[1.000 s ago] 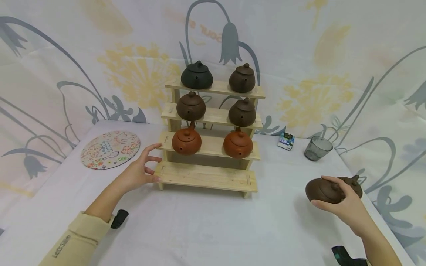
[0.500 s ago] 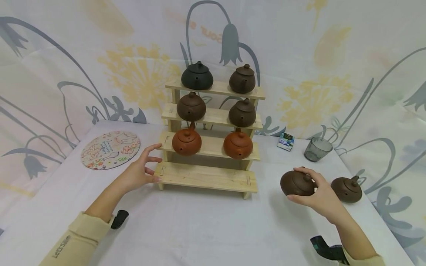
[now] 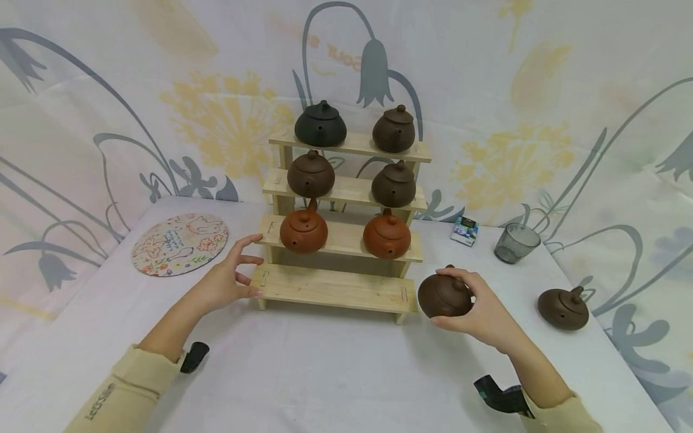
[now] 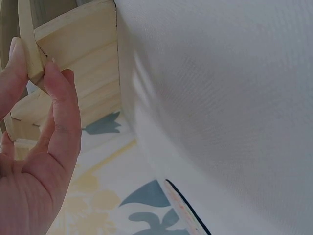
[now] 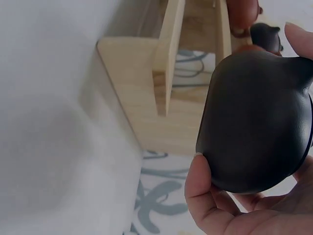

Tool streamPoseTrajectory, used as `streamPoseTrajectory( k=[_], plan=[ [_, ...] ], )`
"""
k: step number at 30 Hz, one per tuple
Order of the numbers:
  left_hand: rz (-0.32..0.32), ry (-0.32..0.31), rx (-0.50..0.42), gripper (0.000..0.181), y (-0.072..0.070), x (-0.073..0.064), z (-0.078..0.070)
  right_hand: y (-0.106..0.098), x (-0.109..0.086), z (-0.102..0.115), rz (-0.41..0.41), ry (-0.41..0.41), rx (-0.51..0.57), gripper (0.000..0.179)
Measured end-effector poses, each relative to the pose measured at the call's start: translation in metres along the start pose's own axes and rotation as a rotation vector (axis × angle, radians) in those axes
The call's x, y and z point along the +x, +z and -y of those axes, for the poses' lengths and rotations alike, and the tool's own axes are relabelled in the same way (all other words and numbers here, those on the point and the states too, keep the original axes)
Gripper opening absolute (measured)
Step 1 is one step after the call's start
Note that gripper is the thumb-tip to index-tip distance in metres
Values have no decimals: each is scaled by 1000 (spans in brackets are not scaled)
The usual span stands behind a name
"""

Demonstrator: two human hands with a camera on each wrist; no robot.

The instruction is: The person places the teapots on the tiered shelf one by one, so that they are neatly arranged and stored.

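Observation:
My right hand grips a dark brown teapot between thumb and fingers, lifted just right of the lowest step of a wooden stepped stand. In the right wrist view the teapot is close up, its body filling the space above my fingers. My left hand holds the left end of the stand. The left wrist view has thumb and fingertips on either side of a board. Two reddish teapots, the left one and the right one, stand one step up.
Two brown teapots, one of them at left, fill the second step from the top. A black teapot and a brown one top the stand. Another teapot, a grey glass, a small box and a round mat lie around.
My right hand has carried the brown teapot leftward, from beside the other teapot at far right to the stand's right end. The left hand has stayed in place on the stand.

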State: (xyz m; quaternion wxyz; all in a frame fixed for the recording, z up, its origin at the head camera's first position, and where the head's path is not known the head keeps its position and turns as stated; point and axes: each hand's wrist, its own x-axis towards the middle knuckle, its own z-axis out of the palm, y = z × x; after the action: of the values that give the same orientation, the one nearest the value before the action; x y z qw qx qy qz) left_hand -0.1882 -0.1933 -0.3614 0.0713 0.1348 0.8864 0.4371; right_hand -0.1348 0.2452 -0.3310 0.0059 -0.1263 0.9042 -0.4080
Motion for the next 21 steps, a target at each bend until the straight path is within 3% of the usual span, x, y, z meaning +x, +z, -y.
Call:
streamPoseTrajectory(
  k=[9, 21],
  plan=[
    [6, -11, -9, 101, -1, 0, -1, 21, 13, 13, 44, -89, 12, 75],
    [3, -16, -16, 102, 0, 1, 1, 56, 31, 32, 127, -137, 73, 74]
  ],
)
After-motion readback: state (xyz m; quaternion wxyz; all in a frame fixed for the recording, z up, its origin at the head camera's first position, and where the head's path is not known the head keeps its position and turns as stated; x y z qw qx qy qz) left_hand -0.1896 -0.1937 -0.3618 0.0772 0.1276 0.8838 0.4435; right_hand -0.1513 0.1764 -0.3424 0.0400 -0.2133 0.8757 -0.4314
